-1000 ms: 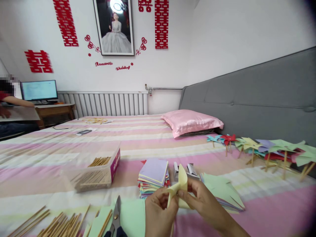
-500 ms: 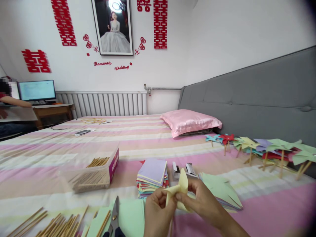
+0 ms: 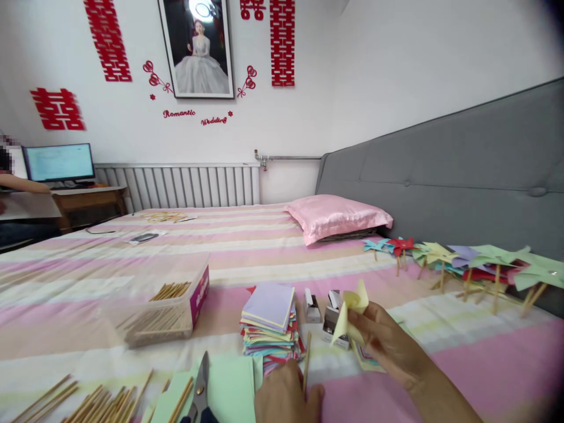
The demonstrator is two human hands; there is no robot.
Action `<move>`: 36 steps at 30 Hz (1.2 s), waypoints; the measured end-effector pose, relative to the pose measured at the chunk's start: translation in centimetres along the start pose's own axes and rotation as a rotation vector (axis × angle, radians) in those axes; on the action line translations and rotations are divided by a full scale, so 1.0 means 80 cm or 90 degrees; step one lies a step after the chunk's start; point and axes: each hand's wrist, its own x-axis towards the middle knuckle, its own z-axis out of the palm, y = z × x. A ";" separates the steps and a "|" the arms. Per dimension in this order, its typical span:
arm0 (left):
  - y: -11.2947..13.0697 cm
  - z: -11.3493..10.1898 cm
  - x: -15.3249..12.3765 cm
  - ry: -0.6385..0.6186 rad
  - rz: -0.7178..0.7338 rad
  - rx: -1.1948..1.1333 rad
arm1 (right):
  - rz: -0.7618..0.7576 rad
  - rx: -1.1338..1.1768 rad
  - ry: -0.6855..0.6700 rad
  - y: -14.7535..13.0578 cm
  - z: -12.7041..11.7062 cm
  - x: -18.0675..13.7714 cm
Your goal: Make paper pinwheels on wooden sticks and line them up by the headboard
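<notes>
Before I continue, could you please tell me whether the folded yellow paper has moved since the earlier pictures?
Yes, the folded yellow paper in the bare right hand has moved toward the picture's right, farther from the stack of square multicoloured paper.

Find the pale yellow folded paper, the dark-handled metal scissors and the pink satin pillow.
Pale yellow folded paper [image 3: 349, 304], head view: curled middle.
Dark-handled metal scissors [image 3: 200, 390], head view: pivot.
Pink satin pillow [image 3: 338, 216], head view: top.
</notes>
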 end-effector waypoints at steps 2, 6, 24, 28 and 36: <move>-0.002 0.005 0.001 -0.023 0.019 0.002 | 0.014 0.022 -0.022 0.002 0.001 0.000; -0.013 0.018 0.011 -0.022 0.034 -0.067 | 0.024 0.067 -0.069 0.007 0.000 0.001; 0.001 -0.011 0.002 -0.083 0.219 -0.691 | -0.026 0.186 -0.094 0.011 -0.011 -0.004; 0.003 -0.008 0.002 -0.091 0.225 -0.710 | -0.030 0.160 -0.085 0.014 -0.005 -0.006; 0.009 -0.004 -0.001 -0.085 0.213 -0.792 | -0.026 0.117 -0.055 0.019 0.014 -0.009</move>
